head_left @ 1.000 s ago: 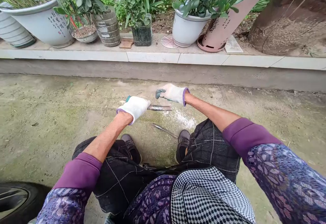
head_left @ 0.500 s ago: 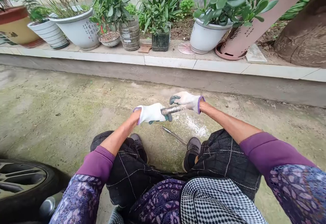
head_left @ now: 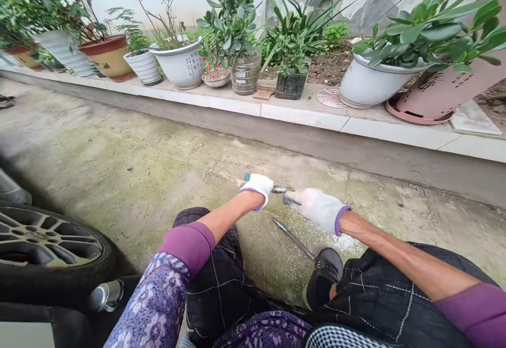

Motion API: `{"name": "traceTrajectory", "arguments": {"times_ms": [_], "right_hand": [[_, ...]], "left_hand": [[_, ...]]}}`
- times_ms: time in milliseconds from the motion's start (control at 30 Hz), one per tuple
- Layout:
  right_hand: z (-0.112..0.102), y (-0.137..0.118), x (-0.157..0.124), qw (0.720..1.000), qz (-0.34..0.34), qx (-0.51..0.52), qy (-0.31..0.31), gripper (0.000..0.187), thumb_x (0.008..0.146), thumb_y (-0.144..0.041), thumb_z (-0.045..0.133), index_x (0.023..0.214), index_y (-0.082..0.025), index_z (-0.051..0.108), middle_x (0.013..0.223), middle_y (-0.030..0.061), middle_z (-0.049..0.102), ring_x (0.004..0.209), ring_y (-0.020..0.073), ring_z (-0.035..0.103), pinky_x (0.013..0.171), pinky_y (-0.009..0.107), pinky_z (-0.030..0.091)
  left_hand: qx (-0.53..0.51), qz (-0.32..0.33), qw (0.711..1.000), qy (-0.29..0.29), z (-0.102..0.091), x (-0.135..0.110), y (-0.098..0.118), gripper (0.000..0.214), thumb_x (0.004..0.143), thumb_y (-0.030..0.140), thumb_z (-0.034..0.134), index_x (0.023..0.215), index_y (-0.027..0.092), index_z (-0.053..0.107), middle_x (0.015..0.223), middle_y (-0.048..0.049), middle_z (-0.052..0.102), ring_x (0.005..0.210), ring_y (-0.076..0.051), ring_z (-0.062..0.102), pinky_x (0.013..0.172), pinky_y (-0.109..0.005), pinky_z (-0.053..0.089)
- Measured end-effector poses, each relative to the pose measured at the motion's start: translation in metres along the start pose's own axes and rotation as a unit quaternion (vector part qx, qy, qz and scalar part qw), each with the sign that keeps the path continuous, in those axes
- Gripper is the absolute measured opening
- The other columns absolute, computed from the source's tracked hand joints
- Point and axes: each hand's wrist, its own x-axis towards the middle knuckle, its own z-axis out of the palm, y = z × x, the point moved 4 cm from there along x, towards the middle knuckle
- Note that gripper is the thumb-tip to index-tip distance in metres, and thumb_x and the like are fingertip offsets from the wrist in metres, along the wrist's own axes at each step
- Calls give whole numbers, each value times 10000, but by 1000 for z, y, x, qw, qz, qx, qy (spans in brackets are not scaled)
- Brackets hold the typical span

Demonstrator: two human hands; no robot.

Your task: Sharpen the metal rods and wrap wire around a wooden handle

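Note:
My left hand (head_left: 259, 185), in a white glove with a dark green grip coating, is closed around a shiny metal rod (head_left: 280, 189) with a ribbed surface. The rod's right end sticks out toward my right hand (head_left: 316, 208). That hand, gloved alike and a little blurred, has its fingers curled together just beside the rod's end; whatever they pinch is hidden. On the ground below lies a second, longer metal bar (head_left: 293, 237), slanting toward my shoe (head_left: 328, 266). White powder (head_left: 344, 242) is scattered under and behind my right hand.
A tiled ledge (head_left: 300, 116) runs across the front, lined with potted plants such as a white pot (head_left: 182, 66) and a leaning pink pot (head_left: 438, 87). At left stand a car wheel (head_left: 47, 242) and a metal can (head_left: 106, 295).
The view has turned left, so the ledge, wheel and pots sit further right. My left hand has rotated around the rod, and my right hand has come down in front of its end.

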Motion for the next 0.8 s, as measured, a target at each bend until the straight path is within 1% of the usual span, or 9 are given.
{"name": "traceTrajectory", "arguments": {"times_ms": [100,167,233,300,433,533,600,700,800], "right_hand": [[-9,14,1,1000,14,6,7,326,963,-272,466,1110,-220,752,997,108,785,868,242,706,739,305,450],[-12,31,5,999,26,29,33,315,944,-270,478,1082,-231,758,1018,96,787,868,234,706,754,300,462],[-12,50,11,996,46,54,53,302,915,-273,497,1045,-229,766,1009,88,790,841,229,702,744,298,472],[-9,65,17,993,44,88,60,290,892,-290,501,979,-226,770,958,73,792,808,222,691,726,295,482],[0,79,28,987,12,150,49,296,844,-346,483,883,-231,753,886,38,789,783,220,680,752,312,515],[1,81,29,979,-7,198,55,308,808,-388,485,835,-219,742,910,53,784,821,234,687,784,327,530],[0,81,28,968,-2,246,59,314,804,-432,518,833,-214,743,843,61,757,772,226,669,705,311,528],[2,78,26,955,35,288,55,373,818,-503,571,926,-204,766,658,41,660,588,189,577,526,283,460],[8,65,28,956,32,286,65,407,849,-496,557,992,-191,786,650,42,651,557,178,551,524,289,463]], "left_hand": [[32,44,998,-23,17,-1,15,228,829,-10,634,990,52,785,1004,-249,772,1053,-391,745,908,-527,578],[45,77,996,-27,21,-4,23,209,848,8,634,975,59,792,985,-243,777,1034,-384,751,899,-515,582],[51,115,992,-25,20,-10,29,201,874,36,625,965,80,798,965,-225,782,1014,-358,759,891,-473,587],[54,154,986,-20,15,-18,35,207,893,65,615,973,111,800,959,-194,787,995,-333,764,881,-443,589],[58,217,974,35,2,-30,39,291,921,67,536,1075,138,772,947,-159,782,938,-330,763,828,-473,589],[-7,195,978,73,-11,-31,30,337,938,104,504,1173,145,740,928,-168,771,912,-324,746,810,-459,566],[-53,163,982,77,-19,-31,23,347,948,165,516,1223,169,727,933,-155,773,867,-293,730,782,-403,552],[-99,119,984,86,-32,-30,15,324,968,264,542,1228,214,729,972,-87,785,824,-206,706,731,-275,513],[-130,76,983,107,-42,-27,6,318,1006,326,508,1203,211,730,1037,-51,789,873,-160,704,729,-214,489]]}}
